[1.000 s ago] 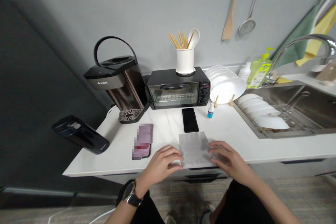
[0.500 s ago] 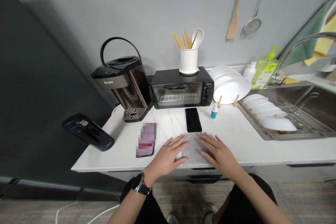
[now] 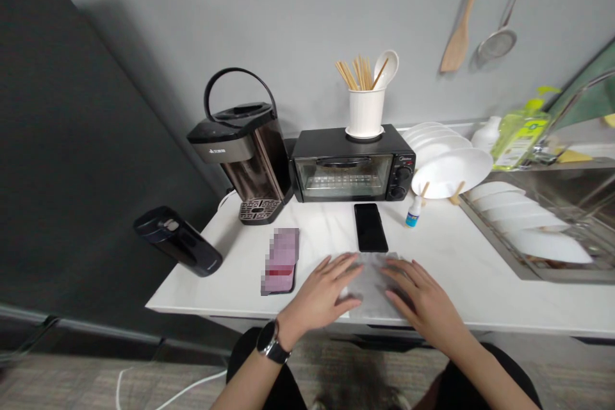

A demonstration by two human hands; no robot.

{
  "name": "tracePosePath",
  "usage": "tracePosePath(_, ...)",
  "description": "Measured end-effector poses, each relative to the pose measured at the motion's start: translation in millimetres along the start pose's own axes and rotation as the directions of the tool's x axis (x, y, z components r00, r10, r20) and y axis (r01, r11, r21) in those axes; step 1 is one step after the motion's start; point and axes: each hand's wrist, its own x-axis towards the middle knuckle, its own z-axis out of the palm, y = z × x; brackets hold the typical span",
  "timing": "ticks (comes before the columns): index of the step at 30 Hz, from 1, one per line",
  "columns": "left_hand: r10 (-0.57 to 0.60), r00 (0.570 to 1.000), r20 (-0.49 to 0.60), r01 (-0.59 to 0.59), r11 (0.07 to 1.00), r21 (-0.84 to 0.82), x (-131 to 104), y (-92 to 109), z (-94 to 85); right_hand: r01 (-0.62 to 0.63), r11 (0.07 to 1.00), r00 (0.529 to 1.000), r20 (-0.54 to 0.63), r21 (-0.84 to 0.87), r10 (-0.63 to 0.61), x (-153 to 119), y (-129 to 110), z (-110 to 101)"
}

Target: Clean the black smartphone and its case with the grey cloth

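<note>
1. The left hand (image 3: 323, 288) and the right hand (image 3: 423, 298) now lie flat and spread on the grey cloth (image 3: 372, 285); a second ago they gripped its left and right edges, so they have slid inward and are pressing it down.
2. Neither hand pinches anything; the fingers are fanned out, palms down.
3. The cloth sits at the front edge of the white bench (image 3: 461, 269), just in front of a black phone (image 3: 370, 227).
4. A blurred pink item (image 3: 281, 261) lies to the left of the left hand, apart from it.
5. Farther back stand a toaster oven (image 3: 353, 163) with a white utensil holder (image 3: 366, 112) on top, a dark water boiler (image 3: 243, 144), a small dropper bottle (image 3: 412, 211) and racked white plates (image 3: 444, 160).
6. A sink (image 3: 567, 205) lies to the right, and a grey wall carries a hanging wooden spatula (image 3: 462, 19).
</note>
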Motion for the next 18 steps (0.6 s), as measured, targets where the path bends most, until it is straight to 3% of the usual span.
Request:
tracePosePath(7, 0.005, 1.000, -0.009, -0.005, 1.000, -0.025, 2, -3, -6.8, -0.039, 0.999, 0.995, -0.089, 0.017, 0.041, -5, 3, 5)
tracePosePath(14, -0.026, 0.998, 0.053, 0.028, 0.999, -0.037, 3, -3, -13.3, -0.005, 0.999, 0.998, -0.061, -0.037, 0.003, -7, 7, 9)
tracePosePath(18, -0.008, 0.998, 0.062, 0.007, 1.000, 0.008, 11, 1, -12.7, -0.022, 0.999, 0.998, -0.058, -0.041, 0.019, 8, 6, 3)
